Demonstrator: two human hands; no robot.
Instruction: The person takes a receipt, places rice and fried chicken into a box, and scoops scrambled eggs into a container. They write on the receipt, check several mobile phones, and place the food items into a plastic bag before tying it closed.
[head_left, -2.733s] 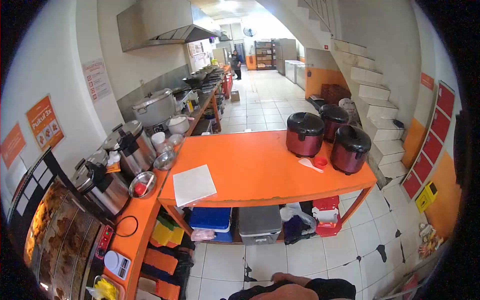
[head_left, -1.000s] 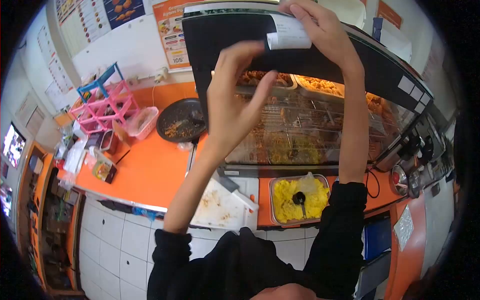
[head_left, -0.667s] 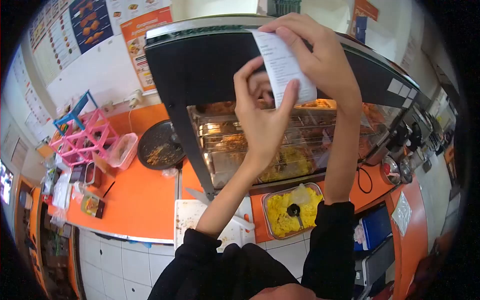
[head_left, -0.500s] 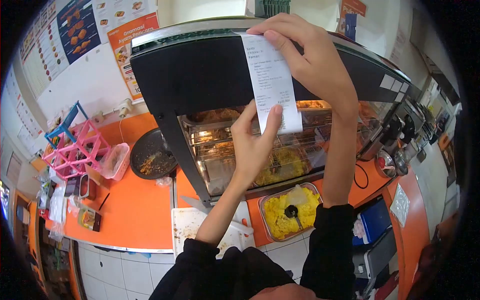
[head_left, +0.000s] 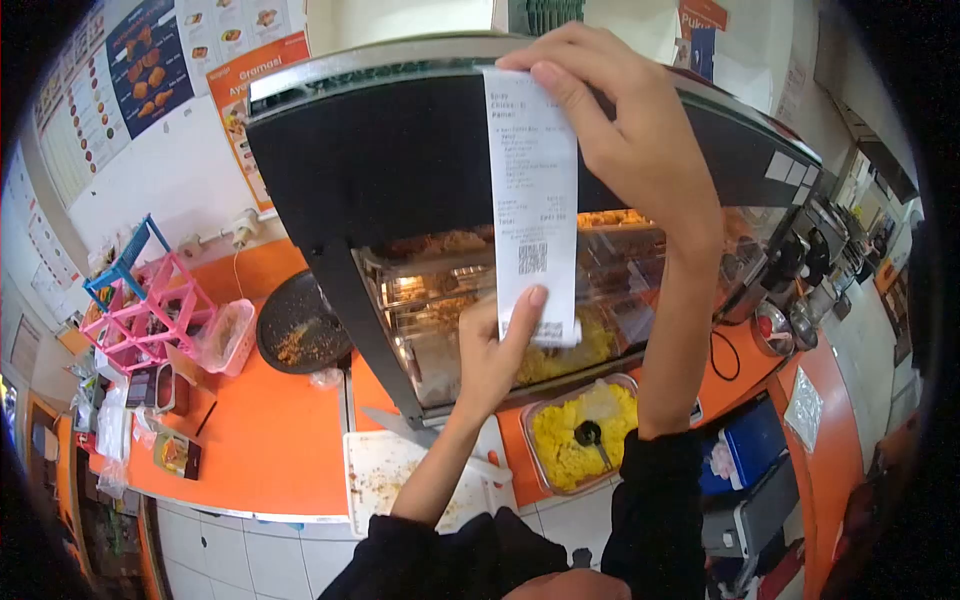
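Note:
A long printed receipt with a square code near its lower end hangs against the dark top panel of a heated display case. My right hand pinches its upper end at the case's top edge. Lower down, my left hand has the receipt's bottom end between thumb and fingers. Behind the paper, trays of food show through the glass. Below the case sit a tub of yellow food with a dark-headed utensil in it and a white cutting board with crumbs and a knife.
On the orange counter at the left are a black pan, a pink rack and a pink basket. Metal bowls stand at the right, above a blue box.
My left hand has moved down along the receipt, and more of the paper now shows, including the square code. My right hand stays at the top edge.

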